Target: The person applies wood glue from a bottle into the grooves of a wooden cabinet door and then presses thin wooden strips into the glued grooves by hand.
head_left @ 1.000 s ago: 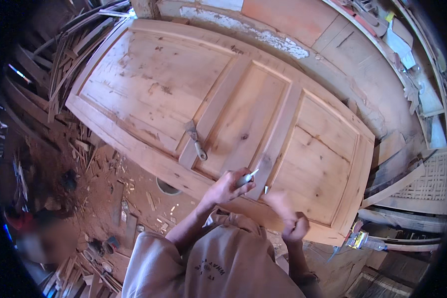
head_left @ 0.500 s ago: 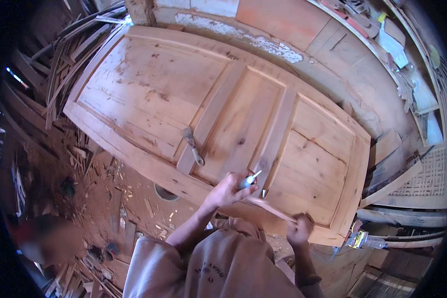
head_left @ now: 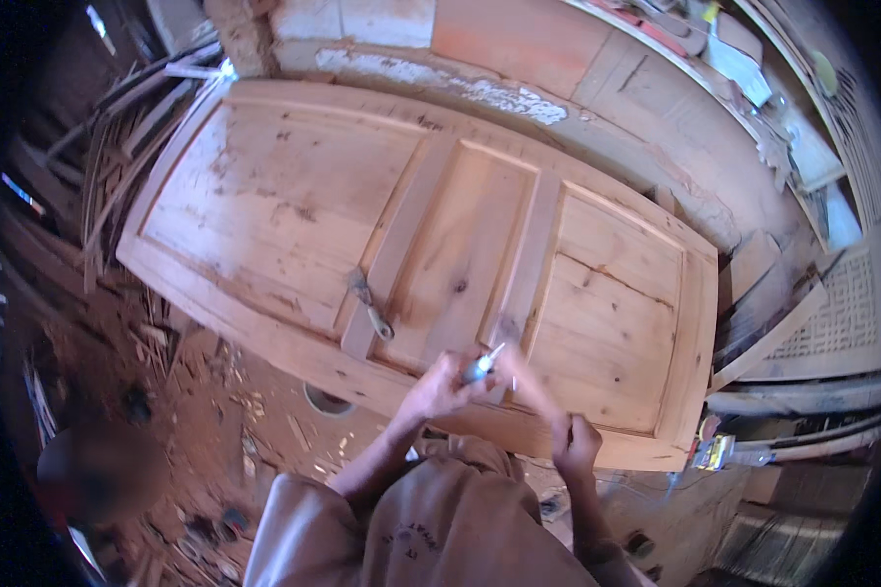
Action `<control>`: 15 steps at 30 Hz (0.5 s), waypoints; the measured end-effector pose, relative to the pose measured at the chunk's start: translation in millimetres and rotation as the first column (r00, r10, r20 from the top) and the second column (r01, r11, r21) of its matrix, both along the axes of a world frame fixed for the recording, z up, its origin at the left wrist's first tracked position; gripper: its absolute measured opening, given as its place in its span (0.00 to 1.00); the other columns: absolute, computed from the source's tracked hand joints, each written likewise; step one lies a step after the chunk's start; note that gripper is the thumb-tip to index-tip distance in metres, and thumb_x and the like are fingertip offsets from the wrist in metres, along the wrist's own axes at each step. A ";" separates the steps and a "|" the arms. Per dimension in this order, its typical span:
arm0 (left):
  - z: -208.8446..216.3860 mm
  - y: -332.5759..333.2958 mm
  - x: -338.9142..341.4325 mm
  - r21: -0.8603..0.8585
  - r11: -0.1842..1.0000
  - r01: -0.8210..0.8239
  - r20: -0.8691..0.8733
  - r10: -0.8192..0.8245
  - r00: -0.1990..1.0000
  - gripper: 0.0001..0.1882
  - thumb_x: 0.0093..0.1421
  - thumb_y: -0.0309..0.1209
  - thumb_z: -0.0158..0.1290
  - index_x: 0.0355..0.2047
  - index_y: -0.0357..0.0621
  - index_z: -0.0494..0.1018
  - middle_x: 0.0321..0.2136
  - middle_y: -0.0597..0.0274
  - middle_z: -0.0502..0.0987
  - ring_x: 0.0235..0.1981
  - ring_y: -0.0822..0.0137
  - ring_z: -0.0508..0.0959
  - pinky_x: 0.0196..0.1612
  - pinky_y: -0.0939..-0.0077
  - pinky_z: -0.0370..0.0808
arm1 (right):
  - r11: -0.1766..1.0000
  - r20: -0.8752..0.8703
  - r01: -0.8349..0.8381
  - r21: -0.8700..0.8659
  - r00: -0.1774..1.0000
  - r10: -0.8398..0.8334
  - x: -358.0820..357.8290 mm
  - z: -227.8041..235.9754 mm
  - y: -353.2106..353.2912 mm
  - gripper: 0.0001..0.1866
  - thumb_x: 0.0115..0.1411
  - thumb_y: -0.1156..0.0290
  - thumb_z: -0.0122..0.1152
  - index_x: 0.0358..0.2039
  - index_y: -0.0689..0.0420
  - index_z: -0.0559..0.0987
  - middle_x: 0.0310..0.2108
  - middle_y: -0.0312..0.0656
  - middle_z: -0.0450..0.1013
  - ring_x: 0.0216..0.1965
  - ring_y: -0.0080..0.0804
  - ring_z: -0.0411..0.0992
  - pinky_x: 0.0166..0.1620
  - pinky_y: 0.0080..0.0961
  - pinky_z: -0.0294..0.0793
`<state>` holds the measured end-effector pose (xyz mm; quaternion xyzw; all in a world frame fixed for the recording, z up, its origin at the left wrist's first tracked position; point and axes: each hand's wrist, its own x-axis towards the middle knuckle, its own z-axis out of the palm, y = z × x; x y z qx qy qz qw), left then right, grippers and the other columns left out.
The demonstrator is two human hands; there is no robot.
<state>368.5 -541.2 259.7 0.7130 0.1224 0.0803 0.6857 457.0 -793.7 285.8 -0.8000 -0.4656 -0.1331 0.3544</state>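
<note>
Over the near edge of the panelled wooden door (head_left: 440, 254) we work with both hands; our left hand (head_left: 439, 383) is closed around a small chisel (head_left: 482, 365) with a bluish handle, its tip touching the lower rail; our right hand (head_left: 576, 445) is clenched on the end of a wooden mallet handle (head_left: 531, 386), blurred in swing. We judge the chisel light, stiff and sharp, best held low on its handle; the door looks heavy, rigid, rough-grained pine with raised panels; a metal tool (head_left: 370, 303) lies on its surface; shavings litter the red floor (head_left: 255, 411).
</note>
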 end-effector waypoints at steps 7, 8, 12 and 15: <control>3.3 -6.2 10.4 0.020 1.000 0.024 0.066 -0.025 0.997 0.13 0.57 0.32 0.58 0.36 0.37 0.70 0.21 0.61 0.72 0.24 0.75 0.71 0.29 0.75 0.70 | 0.939 -0.250 0.182 -0.291 0.933 -0.258 -2.6 -21.2 -25.0 0.13 0.62 0.67 0.52 0.24 0.62 0.70 0.12 0.39 0.63 0.13 0.21 0.61 0.18 0.23 0.60; 6.8 -5.6 9.2 0.024 0.999 0.042 0.067 -0.043 0.997 0.13 0.57 0.32 0.58 0.36 0.37 0.70 0.21 0.61 0.72 0.25 0.74 0.71 0.29 0.75 0.70 | 0.881 -0.420 0.399 -0.255 0.775 -0.472 0.0 -23.9 -16.8 0.12 0.60 0.67 0.54 0.24 0.62 0.70 0.13 0.42 0.65 0.14 0.26 0.65 0.19 0.23 0.62; 6.8 -10.4 6.2 0.077 0.996 0.035 0.116 -0.044 0.992 0.12 0.57 0.31 0.58 0.36 0.37 0.71 0.23 0.60 0.74 0.26 0.74 0.72 0.31 0.75 0.71 | 0.996 0.028 0.056 0.070 0.998 -0.058 -13.1 -4.0 -20.1 0.13 0.61 0.66 0.54 0.25 0.61 0.72 0.12 0.43 0.66 0.13 0.28 0.66 0.19 0.26 0.62; 7.5 -10.1 6.5 0.072 0.994 0.088 0.075 -0.093 0.993 0.12 0.56 0.29 0.57 0.37 0.36 0.71 0.24 0.58 0.75 0.27 0.72 0.73 0.32 0.73 0.72 | 0.874 -0.324 0.412 -0.259 0.815 -0.480 0.0 -34.4 -27.2 0.15 0.61 0.64 0.54 0.24 0.62 0.71 0.11 0.43 0.66 0.12 0.29 0.66 0.18 0.27 0.63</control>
